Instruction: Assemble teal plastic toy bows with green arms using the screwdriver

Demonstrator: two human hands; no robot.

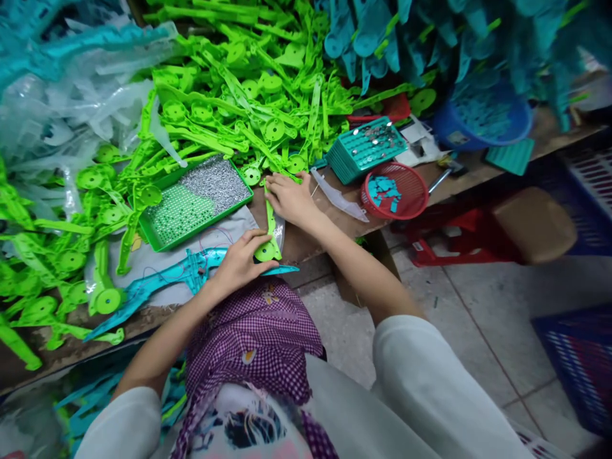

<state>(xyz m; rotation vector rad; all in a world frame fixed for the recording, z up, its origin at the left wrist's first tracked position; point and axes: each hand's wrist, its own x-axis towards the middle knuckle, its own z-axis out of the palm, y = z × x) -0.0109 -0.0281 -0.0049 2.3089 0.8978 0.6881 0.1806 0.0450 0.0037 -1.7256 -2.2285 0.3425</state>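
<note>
A lime-green plastic part [271, 226], narrow above and with a round disc at its near end, lies between my hands at the table's front edge. My left hand [245, 256] grips the disc end, thumb below and fingers above. The fingers of my right hand [289, 199] are bent over the far end of the same part, partly hiding it. A clear plastic piece shows beside it. Under my left hand and wrist lies a long blue plastic part [174, 271] with thin reddish wires across it. The blue part rests on a grey cloth [229, 229].
A green tray [191, 231] of small metal pieces sits behind the blue part. Lime-green parts [229, 95] are heaped across the back and left. On the right stand stacked teal trays [366, 150], a red basket [415, 201] of blue pieces and a blue tub [482, 137].
</note>
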